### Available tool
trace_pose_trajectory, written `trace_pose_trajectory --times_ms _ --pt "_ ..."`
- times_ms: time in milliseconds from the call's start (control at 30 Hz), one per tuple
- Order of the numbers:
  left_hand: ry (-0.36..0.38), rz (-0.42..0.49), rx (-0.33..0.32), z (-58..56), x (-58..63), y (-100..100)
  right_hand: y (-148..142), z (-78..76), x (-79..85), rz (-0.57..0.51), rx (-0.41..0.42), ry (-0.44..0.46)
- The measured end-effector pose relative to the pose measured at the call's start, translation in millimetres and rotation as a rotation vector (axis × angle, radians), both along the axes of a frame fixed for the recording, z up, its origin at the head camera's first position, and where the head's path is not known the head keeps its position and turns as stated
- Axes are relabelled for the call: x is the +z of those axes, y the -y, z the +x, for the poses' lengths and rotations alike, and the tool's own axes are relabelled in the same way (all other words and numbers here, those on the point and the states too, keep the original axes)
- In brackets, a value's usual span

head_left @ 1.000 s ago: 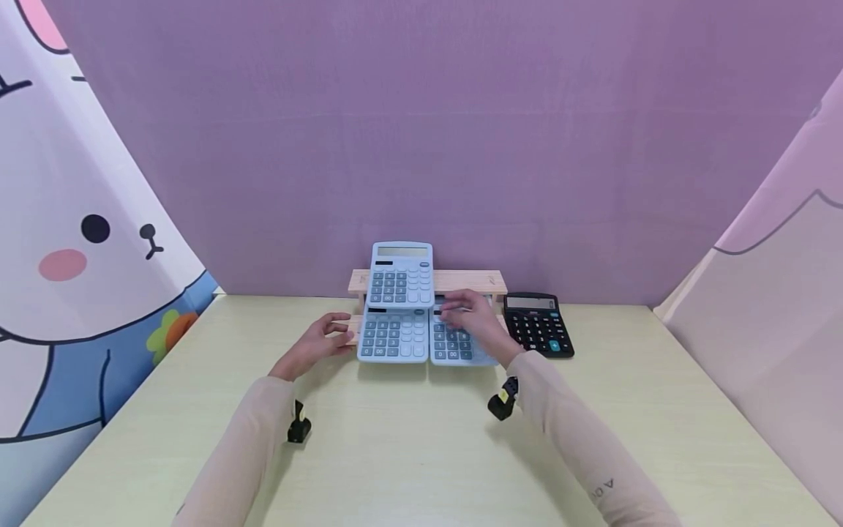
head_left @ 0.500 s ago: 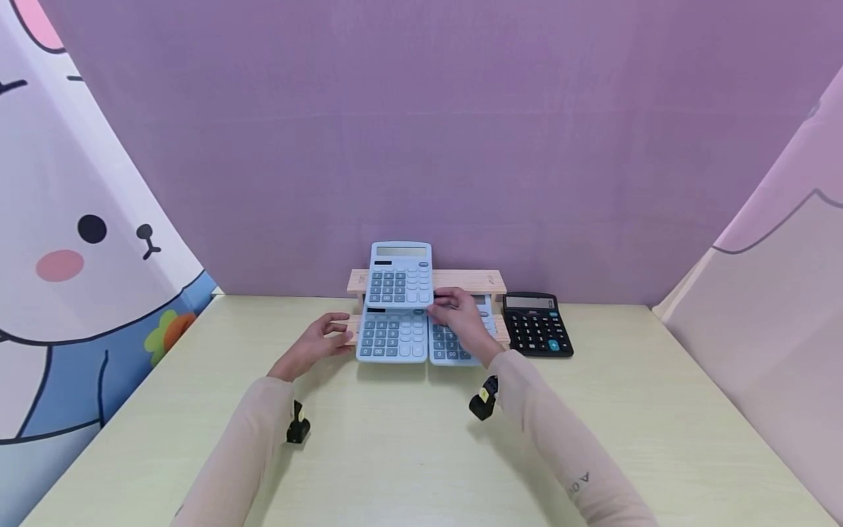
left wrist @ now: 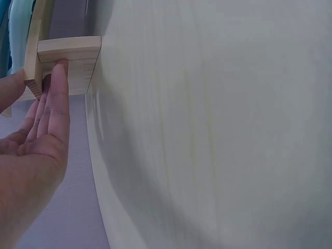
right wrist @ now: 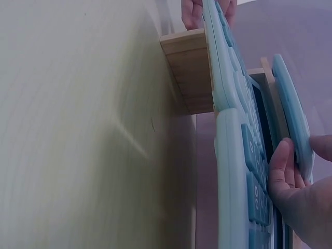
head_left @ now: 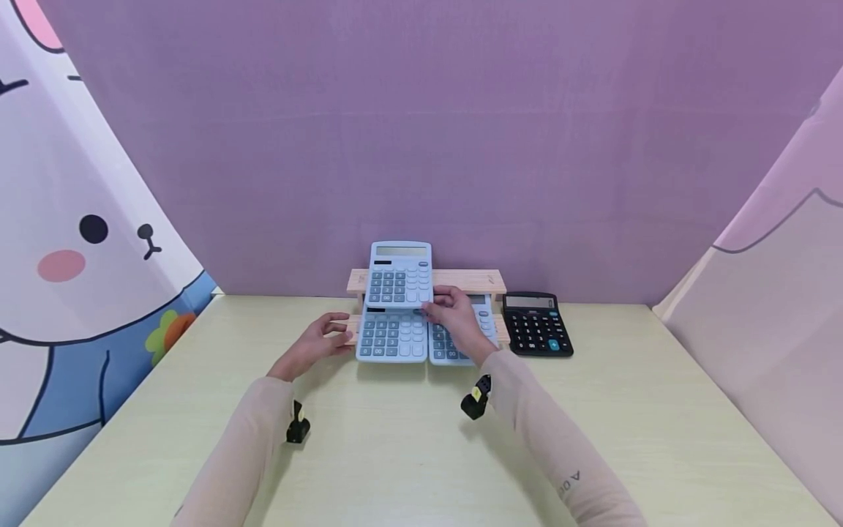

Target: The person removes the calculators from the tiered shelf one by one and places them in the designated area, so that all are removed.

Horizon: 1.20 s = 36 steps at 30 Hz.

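A small two-tier wooden rack (head_left: 469, 280) holds three pale blue calculators. The upper calculator (head_left: 400, 272) leans on the top tier at the left. Below it are the lower left calculator (head_left: 393, 340) and the lower right calculator (head_left: 486, 316), side by side. My right hand (head_left: 457, 322) pinches the upper calculator's lower right corner, thumb on one face and fingers behind, as the right wrist view shows. It covers part of the lower right calculator. My left hand (head_left: 315, 345) grips the left end of the rack's lower board (left wrist: 32, 62), thumb on one side and fingers on the other.
A black calculator (head_left: 538, 326) lies on the pale wooden table (head_left: 408, 454), just right of the rack. Behind the rack rises a purple backdrop (head_left: 421, 146). Cartoon-printed cloth (head_left: 118, 307) hangs at the left and pink cloth (head_left: 764, 329) at the right.
My right hand has moved left from over the lower right calculator to the upper calculator's corner and now pinches it. My left hand stays on the rack.
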<state>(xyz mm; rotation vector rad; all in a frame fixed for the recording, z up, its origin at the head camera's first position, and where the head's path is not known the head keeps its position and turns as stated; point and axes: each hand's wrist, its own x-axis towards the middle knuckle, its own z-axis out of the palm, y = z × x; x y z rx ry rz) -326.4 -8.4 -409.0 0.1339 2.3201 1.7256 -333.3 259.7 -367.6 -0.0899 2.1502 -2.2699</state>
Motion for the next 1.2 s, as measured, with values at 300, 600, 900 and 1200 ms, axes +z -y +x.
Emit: trace_pose_trajectory --times_ms 300,600,900,1200 --pt "-0.008 0.018 -0.011 1.9 1.1 1.0 2.1 0.2 2.4 -0.028 -0.001 0.028" --pt "-0.016 0.015 -0.016 2.3 0.8 1.0 4.7 0.4 3.7 -0.094 -0.024 0.064" --pt "-0.019 0.014 -0.021 3.0 1.9 1.3 7.0 -0.5 2.8 -0.138 -0.046 0.098" --pt "-0.012 0.003 -0.011 1.1 0.3 1.4 9.9 2.9 6.1 -0.206 -0.064 0.130"
